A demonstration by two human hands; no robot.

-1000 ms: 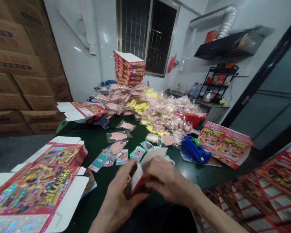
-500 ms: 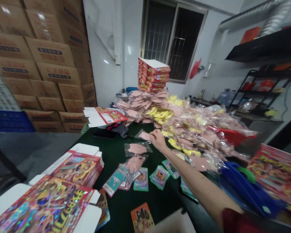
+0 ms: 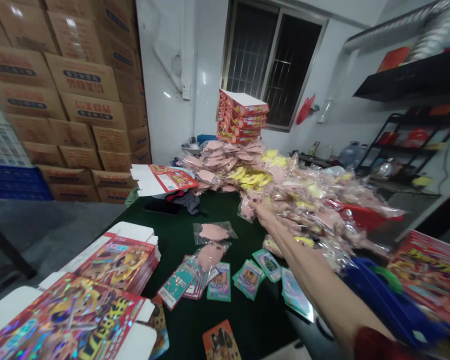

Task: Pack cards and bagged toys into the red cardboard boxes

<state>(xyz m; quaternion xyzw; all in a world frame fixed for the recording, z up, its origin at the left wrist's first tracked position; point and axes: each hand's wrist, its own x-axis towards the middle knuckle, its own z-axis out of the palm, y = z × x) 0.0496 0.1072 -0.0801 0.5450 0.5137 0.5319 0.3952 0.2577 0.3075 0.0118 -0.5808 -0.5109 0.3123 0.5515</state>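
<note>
While the right hand [image 3: 259,208] stretches over the green bench [image 3: 180,215], its grip pinches a clear packet [image 3: 246,209] at the edge of a heap of bagged pink items [image 3: 300,200].

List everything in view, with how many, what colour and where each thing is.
cardboard cartons: many, brown, stacked at left
plastic crates: several, blue, far left
printed boxes: one stack, red, atop the heap
clear bags of pink and yellow pieces: many, heaped on the table
table: one, dark green, centre
cards: several, mostly teal, on the table's front
flat box blanks: several, red and holographic, lower left
tape dispenser: one, blue, lower right
window: one, barred, back wall
right hand: one, bare, on a bag at the heap's edge
sleeve: one, red, lower right
</note>
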